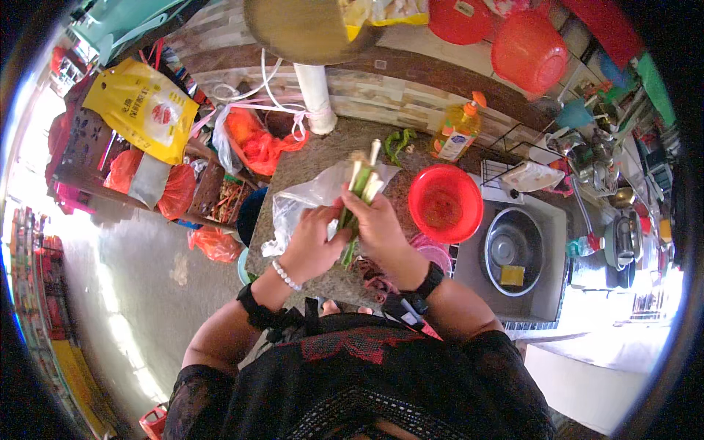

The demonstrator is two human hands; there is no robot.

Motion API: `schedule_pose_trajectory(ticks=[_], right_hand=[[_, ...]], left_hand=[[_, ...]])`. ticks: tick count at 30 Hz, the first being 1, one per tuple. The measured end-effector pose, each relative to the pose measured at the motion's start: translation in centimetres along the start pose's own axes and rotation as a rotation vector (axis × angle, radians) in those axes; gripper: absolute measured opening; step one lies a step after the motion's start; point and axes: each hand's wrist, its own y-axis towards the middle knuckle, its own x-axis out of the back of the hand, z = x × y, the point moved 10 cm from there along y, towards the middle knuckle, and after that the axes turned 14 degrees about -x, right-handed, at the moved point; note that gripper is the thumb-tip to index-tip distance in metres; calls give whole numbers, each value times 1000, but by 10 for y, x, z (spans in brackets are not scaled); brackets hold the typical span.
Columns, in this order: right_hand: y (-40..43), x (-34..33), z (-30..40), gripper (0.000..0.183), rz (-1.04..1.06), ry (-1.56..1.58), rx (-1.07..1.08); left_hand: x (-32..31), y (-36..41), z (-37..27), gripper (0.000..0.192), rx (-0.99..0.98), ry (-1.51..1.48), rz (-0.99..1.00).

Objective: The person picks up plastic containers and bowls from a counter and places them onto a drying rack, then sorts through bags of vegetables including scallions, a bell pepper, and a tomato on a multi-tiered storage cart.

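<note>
A small bunch of green vegetable stalks with pale ends [362,181] is held up over the stone counter, its white ends pointing away from me. My right hand [385,228] grips the bunch from the right, thumb across the stalks. From the left, my left hand [311,242] pinches the same stalks lower down; its fingertips are partly hidden behind them. Beneath the hands a crumpled clear plastic bag [297,203] lies on the counter [324,283]. Just right of the bunch stands a red plastic basin [416,203].
Green peel-like scraps [400,144] and an orange-capped soap bottle [457,129] are by the wall. At right, a sink [550,264] holds a metal bowl [503,247] with a yellow sponge [511,275]. A white pipe [314,99] rises behind. A pink basket [434,256] sits near my right wrist.
</note>
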Motion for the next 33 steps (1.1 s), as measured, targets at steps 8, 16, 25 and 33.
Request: schedule_pose_trajectory(ticks=[8,16,25,33], right_hand=[[-14,-69,39,35,85,-439,301],[-12,-128,43,49,393,-532,344],[177,62,12,33,-115,-1182,-90],[262,229,-45,33,-791,-1580,-214]], left_hand=[[15,0,15,51,236,-863,-232],[50,-8,28,37,366,-1104,-419],[154,-60,53,13,451,-775,-590],[179,-161,134,13,790,-102,-526]])
